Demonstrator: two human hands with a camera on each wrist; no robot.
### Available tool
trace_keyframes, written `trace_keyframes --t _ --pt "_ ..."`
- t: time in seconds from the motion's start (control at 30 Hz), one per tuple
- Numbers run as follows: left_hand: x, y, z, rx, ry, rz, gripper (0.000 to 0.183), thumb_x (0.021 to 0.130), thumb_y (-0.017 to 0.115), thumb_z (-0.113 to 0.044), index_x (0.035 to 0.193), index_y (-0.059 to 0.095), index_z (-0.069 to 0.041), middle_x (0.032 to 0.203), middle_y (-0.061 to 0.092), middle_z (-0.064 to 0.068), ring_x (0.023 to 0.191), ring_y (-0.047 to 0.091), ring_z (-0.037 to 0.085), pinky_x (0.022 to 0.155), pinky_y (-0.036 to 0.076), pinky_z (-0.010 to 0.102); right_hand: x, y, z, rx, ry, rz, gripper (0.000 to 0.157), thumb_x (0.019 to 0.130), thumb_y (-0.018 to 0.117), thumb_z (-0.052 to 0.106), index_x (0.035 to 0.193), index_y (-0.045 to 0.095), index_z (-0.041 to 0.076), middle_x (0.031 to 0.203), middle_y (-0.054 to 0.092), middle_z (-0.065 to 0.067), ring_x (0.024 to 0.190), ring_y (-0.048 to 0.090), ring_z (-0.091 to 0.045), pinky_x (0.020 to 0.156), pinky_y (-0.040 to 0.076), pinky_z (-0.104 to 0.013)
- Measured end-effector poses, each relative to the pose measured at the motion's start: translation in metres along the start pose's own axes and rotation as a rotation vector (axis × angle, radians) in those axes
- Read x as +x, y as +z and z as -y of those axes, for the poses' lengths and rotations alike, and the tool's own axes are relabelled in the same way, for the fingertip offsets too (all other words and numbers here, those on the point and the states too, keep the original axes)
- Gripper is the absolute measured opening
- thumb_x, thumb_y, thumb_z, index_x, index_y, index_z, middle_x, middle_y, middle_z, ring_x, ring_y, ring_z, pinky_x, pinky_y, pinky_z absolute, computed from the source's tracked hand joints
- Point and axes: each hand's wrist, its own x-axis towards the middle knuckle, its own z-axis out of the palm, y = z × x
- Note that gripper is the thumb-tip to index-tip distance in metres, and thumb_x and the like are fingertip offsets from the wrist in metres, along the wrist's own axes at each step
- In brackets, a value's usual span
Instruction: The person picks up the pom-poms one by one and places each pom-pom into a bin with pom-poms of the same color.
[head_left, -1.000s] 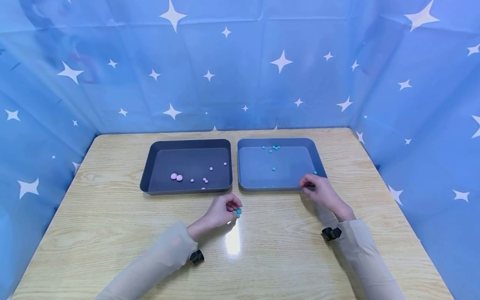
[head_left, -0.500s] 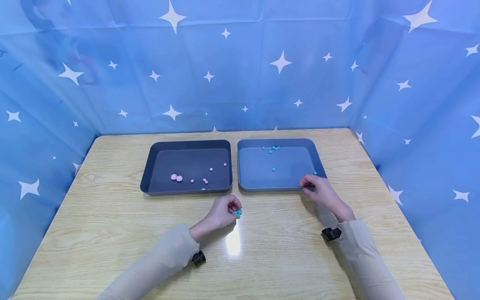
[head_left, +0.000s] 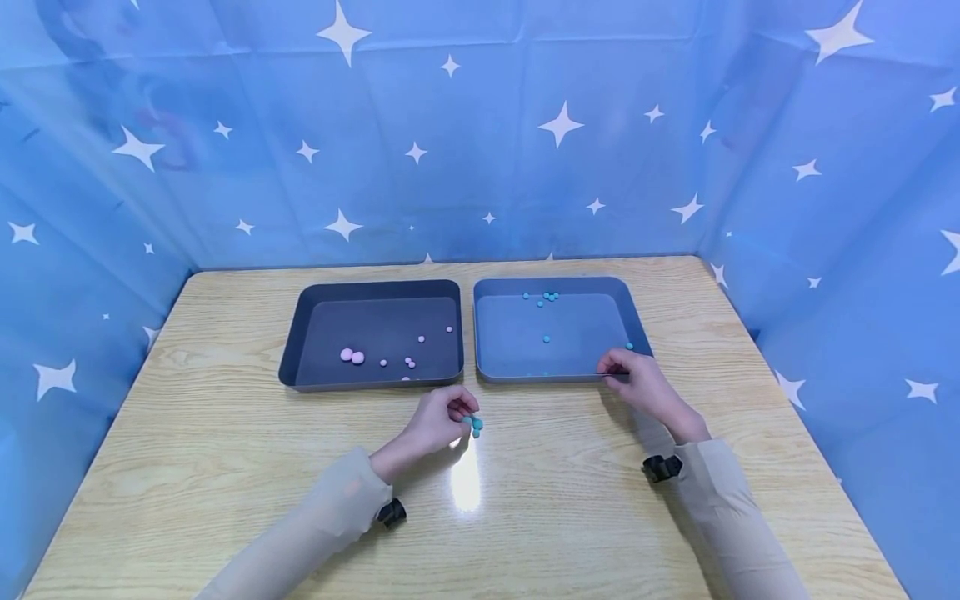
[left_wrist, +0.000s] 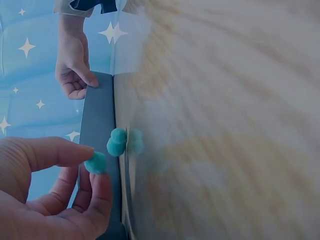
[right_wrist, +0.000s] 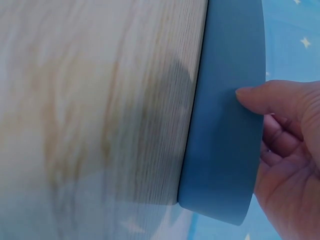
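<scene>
Just left of the blue tray (head_left: 498, 337) I see one dark tray (head_left: 375, 317), holding eight pink balls I can count: two large (head_left: 357, 358) and six small (head_left: 422, 339), one of these partly hidden by its front wall. Off the blue tray's front left corner is my left hand (head_left: 437, 419), thumb and finger clamped on one teal ball (left_wrist: 95, 163). Two more teal balls (left_wrist: 116, 147), touching each other, sit just beside its fingertips, also before the blue tray; I can't tell whether they touch the pinched one. Inside the blue tray I count seven teal balls plainly: five by the far wall, one near the middle, one at the right side; teal slivers at the front wall show too little to count. At that wall's right end, my right hand (head_left: 641, 382) grips the edge, thumb outside.
</scene>
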Motion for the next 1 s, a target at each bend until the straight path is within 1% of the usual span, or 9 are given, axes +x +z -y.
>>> trace_keyframes --t 0.13,0.3,0.4,0.57,0.77,0.87,1.0 --pt "0.001 -0.002 -0.001 -0.049 0.007 0.003 0.022 0.072 0.065 0.013 0.090 0.062 0.001 0.086 0.061 0.010 0.074 0.057 0.013 0.069 0.052 0.022 0.000 0.000 0.000 0.009 0.010 0.002 0.021 0.073 0.065 -0.018 0.084 0.060 0.000 0.080 0.061 -0.011 0.076 0.061 -0.025 0.066 0.052 -0.030" --pt "0.001 -0.005 -0.007 -0.109 0.033 -0.003 0.020 0.074 0.063 0.013 0.091 0.062 0.001 0.091 0.062 0.015 0.077 0.058 0.016 0.072 0.052 0.024 0.001 0.000 0.000 0.007 0.001 -0.010 0.022 0.073 0.065 -0.019 0.083 0.060 0.000 0.080 0.061 -0.009 0.075 0.061 -0.022 0.065 0.052 -0.031" --pt "0.002 -0.007 -0.011 -0.151 0.030 0.004 0.021 0.074 0.063 0.013 0.092 0.062 0.002 0.094 0.062 0.019 0.079 0.059 0.018 0.075 0.052 0.024 0.001 0.000 0.000 0.008 -0.002 -0.012 0.023 0.072 0.065 -0.019 0.083 0.060 0.001 0.080 0.061 -0.008 0.075 0.061 -0.023 0.065 0.052 -0.032" --pt "0.005 -0.008 -0.014 -0.228 0.004 0.021 0.023 0.074 0.063 0.015 0.096 0.060 0.006 0.099 0.060 0.023 0.083 0.059 0.020 0.077 0.052 0.024 0.001 0.001 0.001 0.010 -0.008 -0.011 0.024 0.072 0.065 -0.020 0.083 0.060 0.001 0.080 0.062 -0.008 0.076 0.062 -0.025 0.066 0.053 -0.034" --pt "0.009 -0.011 -0.017 -0.319 -0.009 0.031 0.024 0.075 0.060 0.015 0.098 0.057 0.010 0.102 0.057 0.029 0.082 0.059 0.022 0.076 0.051 0.022 0.001 0.001 0.000 0.009 0.003 -0.007 0.023 0.072 0.065 -0.019 0.083 0.060 0.001 0.080 0.062 -0.009 0.076 0.062 -0.026 0.066 0.053 -0.034" --pt "0.010 -0.013 -0.018 -0.348 -0.005 0.036 0.024 0.075 0.059 0.015 0.099 0.056 0.011 0.102 0.057 0.029 0.081 0.059 0.020 0.074 0.050 0.021 0.001 0.001 0.000 0.009 0.015 -0.002 0.022 0.073 0.065 -0.019 0.083 0.060 0.001 0.080 0.061 -0.009 0.076 0.062 -0.026 0.067 0.053 -0.032" --pt "0.014 -0.015 -0.020 -0.395 0.018 0.029 0.025 0.075 0.060 0.014 0.100 0.056 0.012 0.101 0.057 0.027 0.081 0.059 0.019 0.075 0.050 0.020 0.000 0.001 -0.001 0.007 0.017 -0.001 0.021 0.073 0.065 -0.018 0.083 0.061 0.000 0.080 0.062 -0.008 0.076 0.062 -0.025 0.067 0.053 -0.030"
